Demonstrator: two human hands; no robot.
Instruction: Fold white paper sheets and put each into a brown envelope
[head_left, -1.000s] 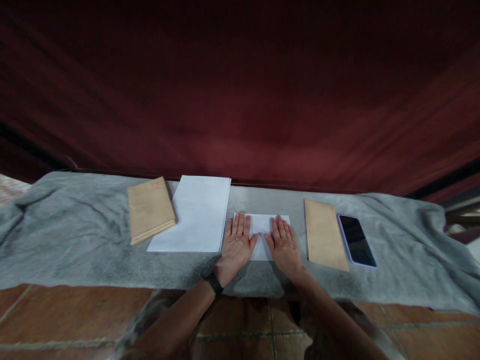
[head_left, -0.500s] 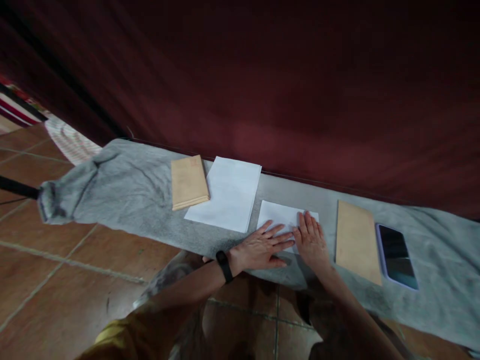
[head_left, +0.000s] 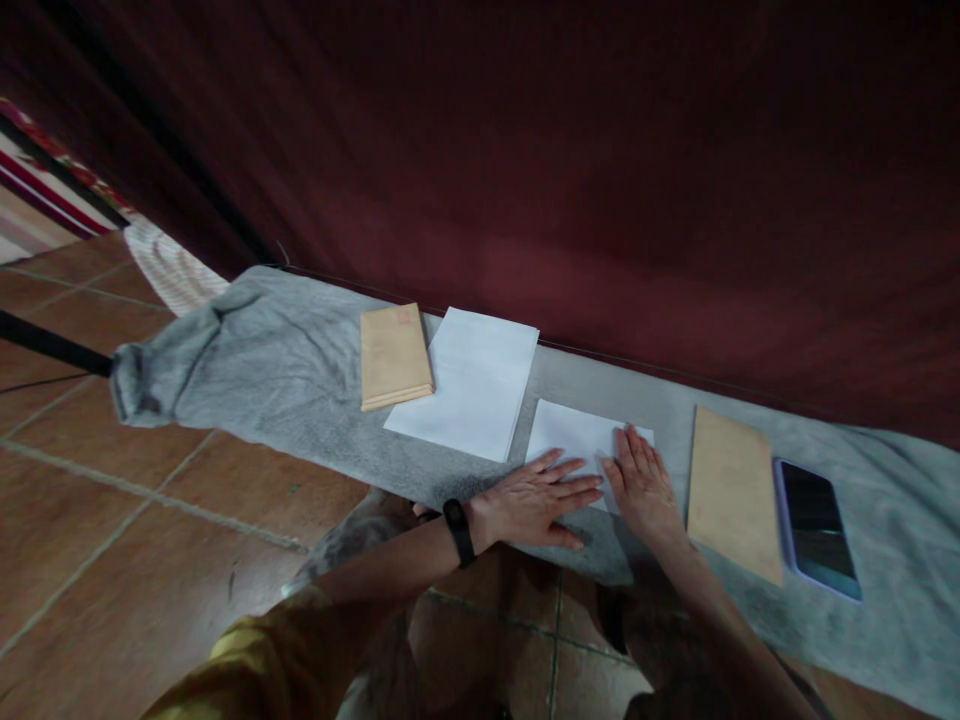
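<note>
A small white sheet of paper, apparently folded, lies flat on the grey cloth under both my hands. My left hand rests on its lower left part with the fingers spread. On its right part lies my right hand, flat, fingers stretched out and close together. To the left is a larger stack of white paper, partly covered by a pile of brown envelopes. Right of my hands lies a single brown envelope.
The grey cloth covers a long narrow bench. A phone in a purple case lies at the right. A dark red curtain hangs behind the bench. Brown floor tiles show on the left, with a black pole.
The camera view has shifted a little, so everything appears slightly further right. Both hands keep their places on the white sheet, with hardly any movement.
</note>
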